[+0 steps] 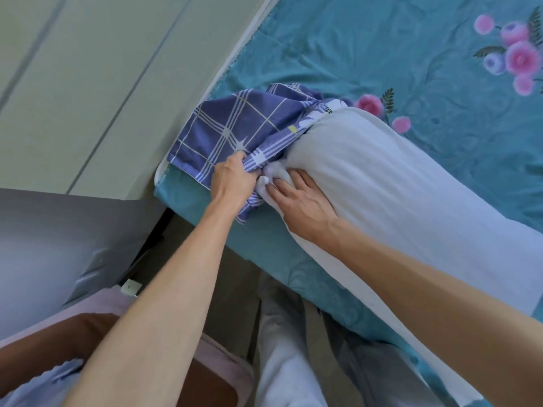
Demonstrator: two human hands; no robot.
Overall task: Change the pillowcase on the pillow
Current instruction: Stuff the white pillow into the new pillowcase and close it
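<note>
A long white pillow (396, 195) lies along the near edge of the bed. A blue checked pillowcase (235, 124) is bunched over its far-left end, near the bed's corner. My left hand (232, 180) grips the gathered edge of the pillowcase. My right hand (299, 201) rests on the pillow's end, its fingertips pushing into the white corner where it meets the pillowcase opening. Most of the pillow is bare; its end is hidden inside the case.
The bed wears a teal sheet (396, 54) with pink flowers. A pale wall (102, 69) stands to the left of the bed corner. A grey surface (58, 236) and a pink and brown thing (97, 324) sit low at left beside my legs.
</note>
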